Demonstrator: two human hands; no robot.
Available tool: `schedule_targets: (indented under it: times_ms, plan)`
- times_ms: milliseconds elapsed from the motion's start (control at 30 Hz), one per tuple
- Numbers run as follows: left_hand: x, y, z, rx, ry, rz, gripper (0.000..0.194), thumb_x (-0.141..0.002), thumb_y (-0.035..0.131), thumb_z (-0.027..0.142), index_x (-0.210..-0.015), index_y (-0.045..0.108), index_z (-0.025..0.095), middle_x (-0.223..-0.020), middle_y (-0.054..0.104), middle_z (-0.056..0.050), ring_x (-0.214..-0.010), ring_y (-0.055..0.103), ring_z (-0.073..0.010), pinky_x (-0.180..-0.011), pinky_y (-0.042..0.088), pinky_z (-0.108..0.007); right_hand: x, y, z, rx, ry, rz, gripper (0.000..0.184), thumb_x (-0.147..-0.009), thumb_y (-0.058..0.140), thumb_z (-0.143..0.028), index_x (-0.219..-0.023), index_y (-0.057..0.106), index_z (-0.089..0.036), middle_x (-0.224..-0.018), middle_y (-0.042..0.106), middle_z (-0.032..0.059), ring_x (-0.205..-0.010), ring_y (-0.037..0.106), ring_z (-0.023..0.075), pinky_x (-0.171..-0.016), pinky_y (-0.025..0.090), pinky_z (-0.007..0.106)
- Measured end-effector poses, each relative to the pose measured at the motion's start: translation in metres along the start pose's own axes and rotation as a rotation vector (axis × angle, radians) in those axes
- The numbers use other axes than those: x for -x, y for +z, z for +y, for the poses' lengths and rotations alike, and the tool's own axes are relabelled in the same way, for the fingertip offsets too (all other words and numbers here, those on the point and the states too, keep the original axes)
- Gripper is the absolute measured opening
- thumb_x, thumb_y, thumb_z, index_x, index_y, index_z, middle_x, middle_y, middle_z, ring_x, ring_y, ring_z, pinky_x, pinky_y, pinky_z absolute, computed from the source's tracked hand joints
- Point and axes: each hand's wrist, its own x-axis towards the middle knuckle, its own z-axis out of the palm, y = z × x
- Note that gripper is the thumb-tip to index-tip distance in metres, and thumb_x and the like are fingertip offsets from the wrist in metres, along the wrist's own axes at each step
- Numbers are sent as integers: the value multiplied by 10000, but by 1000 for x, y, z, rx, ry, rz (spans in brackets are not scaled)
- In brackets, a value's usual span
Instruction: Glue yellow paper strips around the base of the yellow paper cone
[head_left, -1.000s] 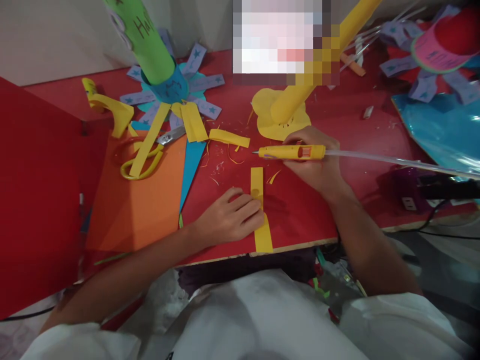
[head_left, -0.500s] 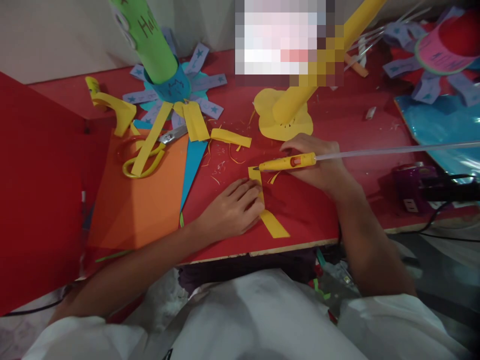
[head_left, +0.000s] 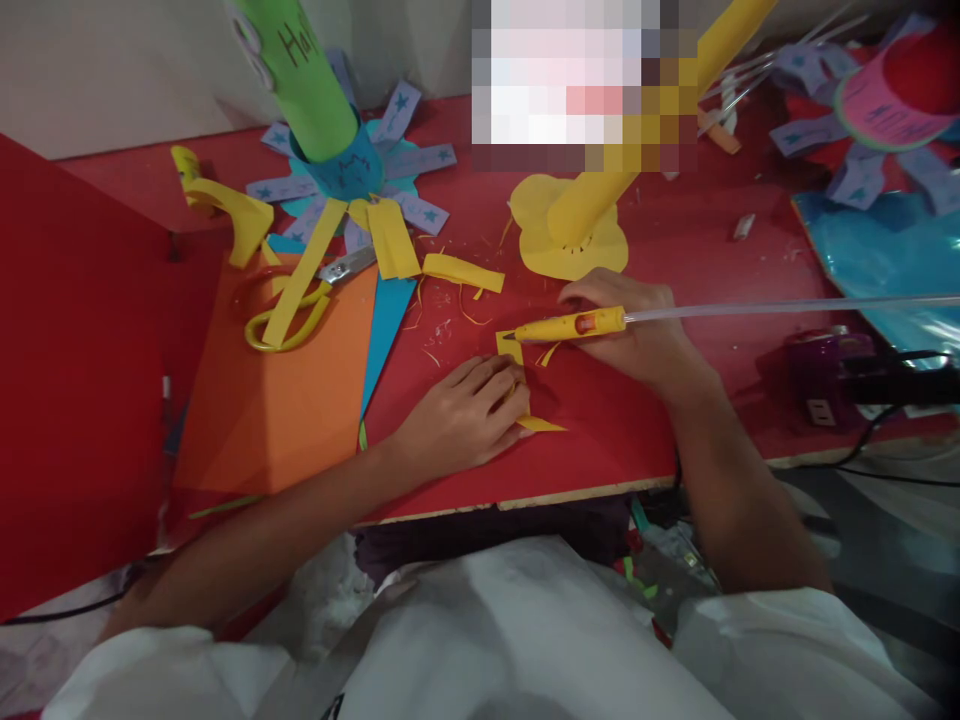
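My left hand (head_left: 466, 412) rests on the red table with its fingers curled over a narrow yellow paper strip (head_left: 510, 345). The strip's far end pokes out beyond the fingers, and its near end bends up beside them. In my right hand (head_left: 637, 335) is a yellow hot glue gun (head_left: 574, 325), pointing left. Its dark nozzle is at the strip's far end; whether it touches the paper I cannot tell. A long clear glue stick (head_left: 750, 306) extends from the back of the gun. The right fingertips are partly hidden behind it.
Yellow-handled scissors (head_left: 289, 325) lie on an orange sheet (head_left: 300, 410) at left. Behind stand a green paper tube (head_left: 315, 100) and a yellow tube on a flower-shaped base (head_left: 532, 245). Cut yellow strips (head_left: 394, 240) lie between. A purple device (head_left: 817, 370) sits at right.
The near end of the yellow strip has tilted and now shows as a thin sliver. The glue gun has shifted slightly left along the strip's far end.
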Motion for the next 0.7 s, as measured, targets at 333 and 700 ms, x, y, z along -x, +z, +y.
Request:
schedule_targets:
  times_ms: [333, 700]
  plan:
    - [0, 3, 0, -82, 15, 53, 340, -1105, 574, 410, -1189, 687, 101, -1277, 763, -177, -1234, 742, -309, -1085, 625, -457, 2, 1, 0, 24, -25, -11, 159, -945, 645, -287, -1089, 708, -265, -1077, 792, 61, -896, 731, 254, -625, 382, 334]
    - [0, 4, 1, -98, 11, 77, 343, -1109, 565, 411, -1181, 696, 102, -1269, 765, -157, -1218, 745, -286, -1100, 614, -429, 3, 1, 4, -4, -25, -28, 179, -954, 637, -302, -1119, 696, -266, -1107, 785, 73, -913, 731, 265, -665, 443, 348]
